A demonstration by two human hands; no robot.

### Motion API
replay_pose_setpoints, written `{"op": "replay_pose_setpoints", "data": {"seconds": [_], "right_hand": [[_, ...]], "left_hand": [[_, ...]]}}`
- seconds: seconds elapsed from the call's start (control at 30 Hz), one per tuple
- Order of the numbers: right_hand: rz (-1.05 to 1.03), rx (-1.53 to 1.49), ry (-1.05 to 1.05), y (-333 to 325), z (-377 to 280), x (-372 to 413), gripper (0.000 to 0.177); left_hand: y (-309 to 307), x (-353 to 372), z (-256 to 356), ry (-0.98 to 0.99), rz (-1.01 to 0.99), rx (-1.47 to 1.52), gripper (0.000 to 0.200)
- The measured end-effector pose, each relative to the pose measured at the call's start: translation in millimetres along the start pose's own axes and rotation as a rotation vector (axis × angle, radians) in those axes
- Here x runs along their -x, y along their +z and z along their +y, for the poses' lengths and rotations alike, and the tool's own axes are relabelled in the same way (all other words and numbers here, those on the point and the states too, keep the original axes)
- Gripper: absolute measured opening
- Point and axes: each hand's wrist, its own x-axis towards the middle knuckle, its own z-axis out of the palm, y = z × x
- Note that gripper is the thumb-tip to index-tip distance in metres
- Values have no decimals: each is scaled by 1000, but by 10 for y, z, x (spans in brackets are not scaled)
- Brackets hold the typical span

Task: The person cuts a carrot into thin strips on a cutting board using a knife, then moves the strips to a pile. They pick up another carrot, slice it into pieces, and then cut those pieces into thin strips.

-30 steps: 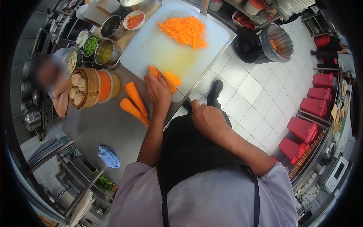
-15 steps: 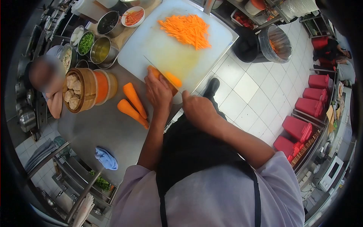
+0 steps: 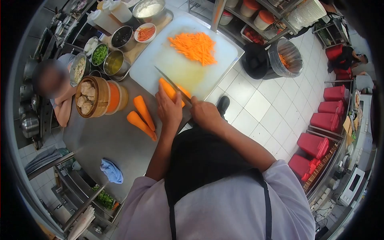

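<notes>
My left hand [image 3: 169,107] is closed around an orange carrot [image 3: 167,89] at the near corner of the white cutting board [image 3: 146,66]. A kitchen knife [image 3: 171,82] is gripped in my right hand [image 3: 205,114], its blade lying between the held carrot and a cut carrot piece [image 3: 183,91]. Farther up the board lies a heap of carrot strips [image 3: 195,47]. To the left of my left hand, two whole peeled carrots [image 3: 143,111] rest side by side on the steel counter [image 3: 96,140].
Bamboo steamers [image 3: 96,98] with dumplings stand at the left, near another person's arm [image 3: 63,108]. Behind them are bowls of chopped greens [image 3: 99,55] and yellow liquid [image 3: 115,64]. A blue cloth [image 3: 111,171] lies on the counter. A lined bin [image 3: 286,60] stands right of the board.
The knife blade has turned more upright and shows edge-on, and more of the held carrot is visible. The whole view has shifted slightly. Both hands keep their hold.
</notes>
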Motion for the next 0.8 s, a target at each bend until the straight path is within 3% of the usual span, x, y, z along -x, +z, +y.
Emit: {"op": "replay_pose_setpoints", "data": {"seconds": [0.17,0.37,0.47,0.57,0.67,0.8], "right_hand": [[33,-13,2,-144,145,-41,22],[52,-7,-22,-111,185,-52,22],[38,-24,-23,-167,174,-28,21],[94,-15,-49,-336,145,2,19],[172,22,-46,-607,99,86,17],[209,58,-64,-705,325,195,16]], "left_hand": [[-17,16,111,-60,5,20,91],[-265,-143,195,-15,-108,-171,89],[-211,-165,76,0,-37,-153,83],[-146,-124,-163,77,115,-211,61],[-289,-89,-38,329,219,-156,41],[-126,-176,155,599,-24,-111,29]]}}
